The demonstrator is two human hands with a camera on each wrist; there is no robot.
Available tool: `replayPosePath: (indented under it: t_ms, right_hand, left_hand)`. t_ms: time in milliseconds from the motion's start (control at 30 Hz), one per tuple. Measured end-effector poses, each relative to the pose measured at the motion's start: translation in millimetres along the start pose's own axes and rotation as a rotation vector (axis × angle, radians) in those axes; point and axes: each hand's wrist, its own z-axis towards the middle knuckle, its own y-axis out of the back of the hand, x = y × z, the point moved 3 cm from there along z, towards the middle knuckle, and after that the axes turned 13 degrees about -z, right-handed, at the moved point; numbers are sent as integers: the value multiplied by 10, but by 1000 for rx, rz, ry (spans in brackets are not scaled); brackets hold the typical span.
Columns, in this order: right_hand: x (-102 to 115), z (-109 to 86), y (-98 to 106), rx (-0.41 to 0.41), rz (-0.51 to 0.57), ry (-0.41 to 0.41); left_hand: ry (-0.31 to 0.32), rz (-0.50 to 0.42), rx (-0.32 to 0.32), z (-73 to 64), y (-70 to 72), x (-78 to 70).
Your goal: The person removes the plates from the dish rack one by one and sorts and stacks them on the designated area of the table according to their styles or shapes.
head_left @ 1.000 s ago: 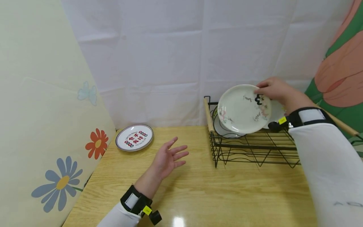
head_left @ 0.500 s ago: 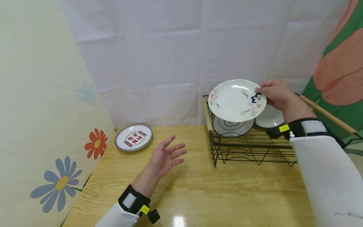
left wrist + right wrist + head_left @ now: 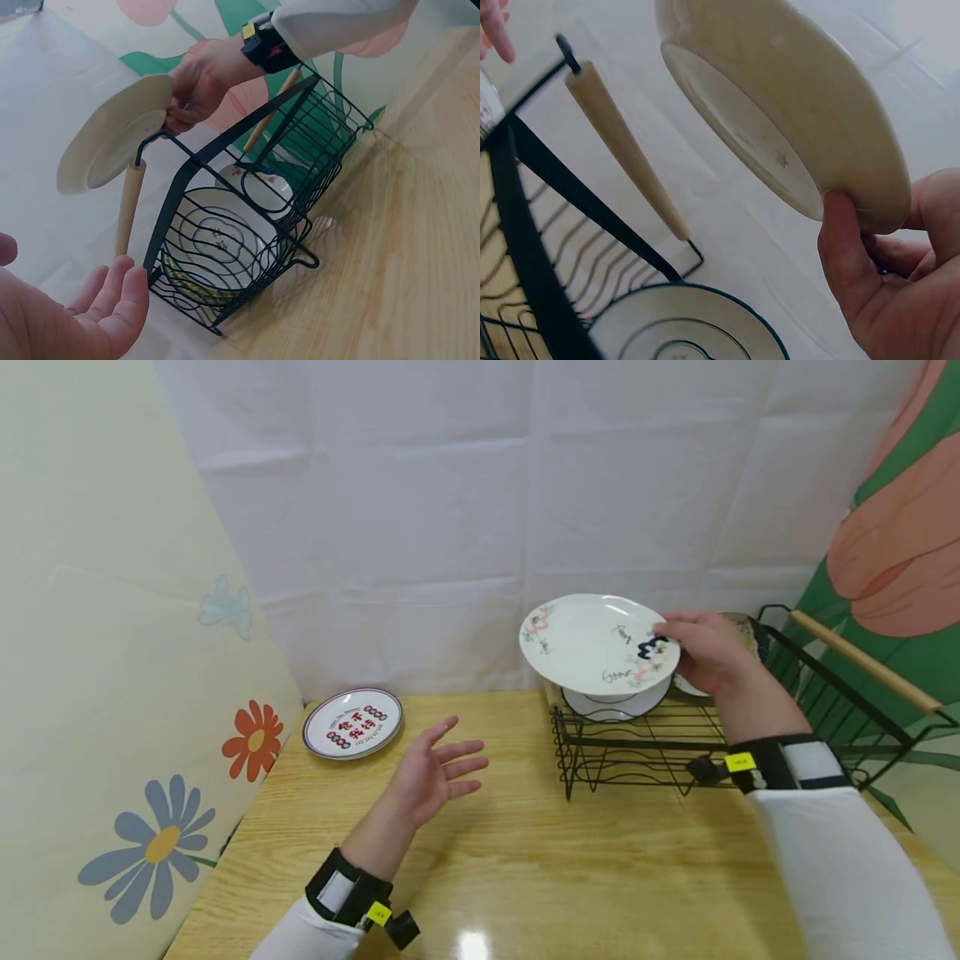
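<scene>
My right hand [image 3: 708, 647] pinches the right rim of a white floral plate [image 3: 592, 643], thumb on one face and fingers on the other. The plate is held above the left end of a black wire dish rack [image 3: 645, 745], nearly level with its printed face up. Its pale underside [image 3: 780, 112] and foot ring show in the right wrist view. My left hand [image 3: 435, 772] hangs over the table with fingers spread, holding nothing, left of the rack. Inside the rack stands a white plate with dark rings [image 3: 217, 232], partly hidden by the held plate in the head view.
A white plate with red lettering [image 3: 352, 724] lies on the wooden table [image 3: 495, 860] at the back left. A floral bowl [image 3: 262, 187] sits farther along in the rack. The rack's wooden handles [image 3: 866, 660] stick up at both ends. A white cloth [image 3: 420, 527] hangs behind.
My right hand has lifted the floral plate from in front of the ringed plate, tipped it flatter and carried it left, lately lowering a little. The left hand has barely moved.
</scene>
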Motion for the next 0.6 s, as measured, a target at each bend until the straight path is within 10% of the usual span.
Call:
replayPosePath:
  t_ms: [300,600]
  right_hand:
    - [-51,-325,-353,44,145,-10]
    - [-31,-647,-764,143,216,51]
  left_hand:
    - [-96,173,-31,-149,-59,-184]
    - [-97,124,131,-306,-196,-251]
